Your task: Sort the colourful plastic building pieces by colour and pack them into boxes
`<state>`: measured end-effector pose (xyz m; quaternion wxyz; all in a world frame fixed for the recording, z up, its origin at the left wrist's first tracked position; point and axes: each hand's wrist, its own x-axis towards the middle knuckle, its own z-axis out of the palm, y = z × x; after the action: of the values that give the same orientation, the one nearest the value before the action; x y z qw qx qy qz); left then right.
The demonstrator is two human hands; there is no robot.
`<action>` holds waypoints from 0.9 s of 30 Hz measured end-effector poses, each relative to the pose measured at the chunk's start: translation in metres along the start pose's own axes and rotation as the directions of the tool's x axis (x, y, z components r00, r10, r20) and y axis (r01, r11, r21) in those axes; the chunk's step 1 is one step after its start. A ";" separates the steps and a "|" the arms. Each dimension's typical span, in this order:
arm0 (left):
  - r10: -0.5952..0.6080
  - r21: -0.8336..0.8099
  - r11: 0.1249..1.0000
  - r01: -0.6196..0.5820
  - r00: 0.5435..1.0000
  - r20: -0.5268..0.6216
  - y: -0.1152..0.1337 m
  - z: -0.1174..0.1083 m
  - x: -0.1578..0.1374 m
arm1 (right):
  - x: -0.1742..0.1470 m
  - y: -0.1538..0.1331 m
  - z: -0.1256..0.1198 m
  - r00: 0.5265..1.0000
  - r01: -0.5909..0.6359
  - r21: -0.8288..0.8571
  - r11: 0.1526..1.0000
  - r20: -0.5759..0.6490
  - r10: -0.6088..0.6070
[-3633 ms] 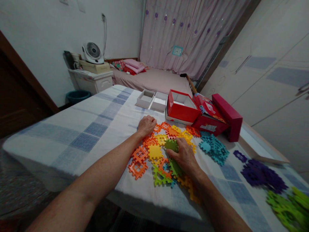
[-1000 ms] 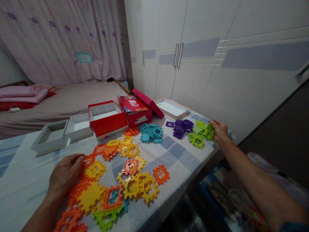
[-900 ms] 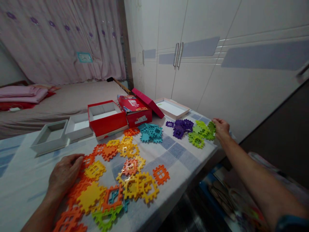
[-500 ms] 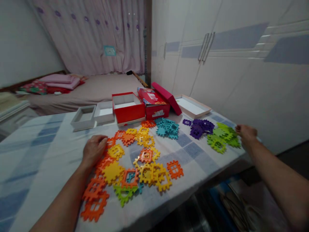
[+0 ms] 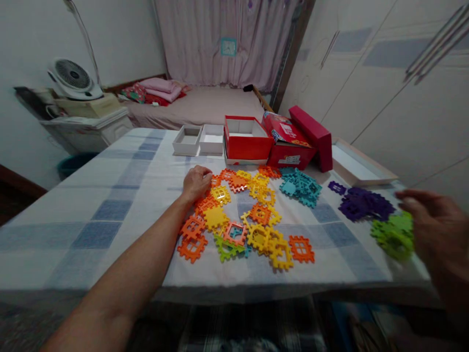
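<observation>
My left hand point(image 5: 197, 183) rests on the cloth at the left edge of the orange and yellow pile, its fingers curled together against an orange toothed building piece point(image 5: 216, 180). Whether it grips anything is hidden. My right hand point(image 5: 437, 217), slightly blurred, hovers beside the green toothed pieces point(image 5: 394, 234) with its fingers stretched out and nothing visible in them. Yellow pieces point(image 5: 258, 237) lie mixed with orange ones in the middle. A green piece point(image 5: 227, 248) sits partly under an orange one. Teal pieces point(image 5: 302, 187) and purple pieces point(image 5: 366, 204) form separate heaps.
Along the back stand two small white boxes point(image 5: 212, 139), a red box point(image 5: 247, 146), a printed red carton point(image 5: 293, 151) and a tilted crimson lid point(image 5: 315, 139). A shallow white tray point(image 5: 366, 166) lies at the back right. The checked tablecloth point(image 5: 110, 220) ends at the front edge.
My view has swung left, so everything appears further right. The right hand has come up and nearer, with its fingers stretched out. My left hand stays by the orange pieces.
</observation>
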<state>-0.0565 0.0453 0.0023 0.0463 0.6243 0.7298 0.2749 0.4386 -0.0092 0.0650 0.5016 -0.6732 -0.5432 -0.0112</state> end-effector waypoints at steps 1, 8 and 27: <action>0.000 -0.002 1.000 0.000 1.000 -0.004 0.000 0.000 0.000 | -0.016 -0.022 0.010 0.991 0.048 0.099 0.994 0.123 -0.060; 0.013 -0.008 1.000 -0.013 1.000 -0.021 -0.001 0.002 0.001 | -0.121 -0.137 0.066 0.278 0.487 0.538 0.688 0.652 -0.706; 0.000 -0.006 1.000 -0.001 0.999 -0.034 0.003 0.000 -0.001 | -0.131 -0.161 0.105 0.196 0.404 0.526 0.748 0.749 -0.633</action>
<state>-0.0534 0.0449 0.0030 0.0359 0.6196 0.7294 0.2875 0.2101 -0.0464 0.0466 0.1611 -0.2843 -0.9139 0.2407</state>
